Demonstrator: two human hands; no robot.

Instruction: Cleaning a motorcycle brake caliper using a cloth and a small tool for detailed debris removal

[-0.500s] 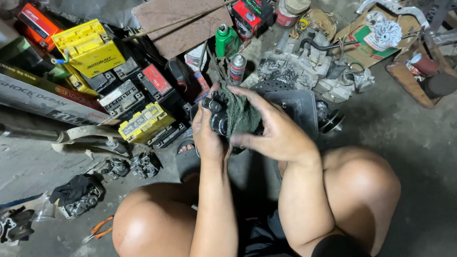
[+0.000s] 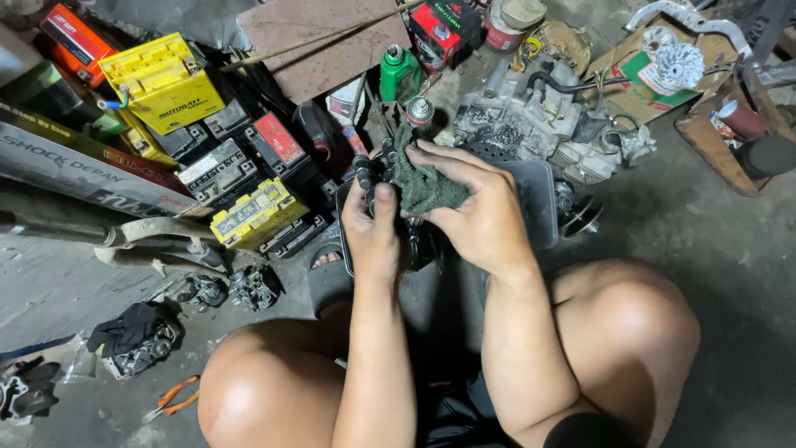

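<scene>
Fingers (image 2: 464, 170) of right hand (image 2: 477, 211) press green rag (image 2: 423, 187) on dark part (image 2: 369, 170); left hand (image 2: 373, 228) grips it; batteries (image 2: 249, 211) beside.

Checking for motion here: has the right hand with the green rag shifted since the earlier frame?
Cannot tell: the right hand presses the green rag on the dark part above the grey tray, placed as before; any shift is slight.

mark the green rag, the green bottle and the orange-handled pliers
green rag (image 2: 427, 187), head view, on the bunched cloth below the right hand's fingers
green bottle (image 2: 400, 76), head view, on its body
orange-handled pliers (image 2: 176, 400), head view, on the handles
</scene>
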